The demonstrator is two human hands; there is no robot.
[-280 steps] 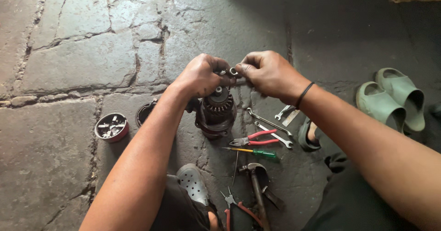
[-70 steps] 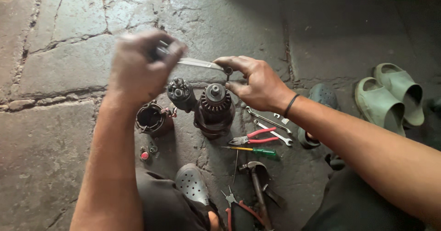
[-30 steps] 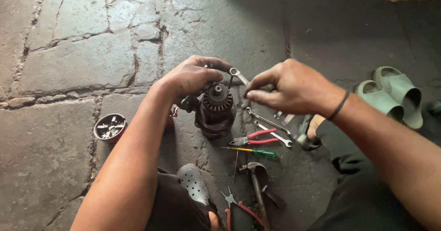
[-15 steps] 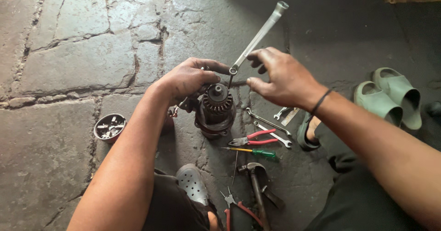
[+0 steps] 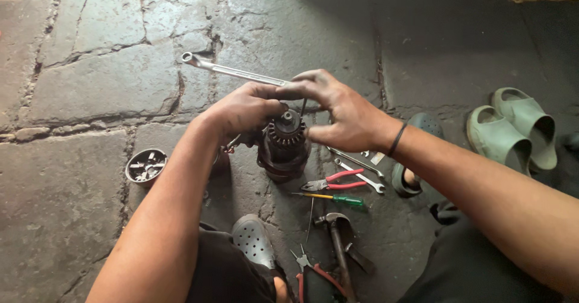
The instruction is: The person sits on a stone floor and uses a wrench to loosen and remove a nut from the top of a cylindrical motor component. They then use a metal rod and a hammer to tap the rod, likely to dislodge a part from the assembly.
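A dark, greasy motor part with a toothed gear on top (image 5: 283,143) stands upright on the stone floor. My left hand (image 5: 244,111) grips its upper left side. My right hand (image 5: 338,113) holds the near end of a long silver ring spanner (image 5: 232,71), which points left and away over the part, its ring end free in the air. The spanner's near end is hidden under my fingers.
A round metal cap (image 5: 145,166) lies at the left. Right of the part lie spanners (image 5: 356,170), red-handled pliers (image 5: 335,181), a green screwdriver (image 5: 338,199), and nearer me a hammer (image 5: 338,236). Green slippers (image 5: 512,128) sit far right; my clog (image 5: 253,239) is below.
The spanner has swung from pointing up and to the right round to pointing left. My right hand has followed it towards the top of the part. My left hand stays on the part.
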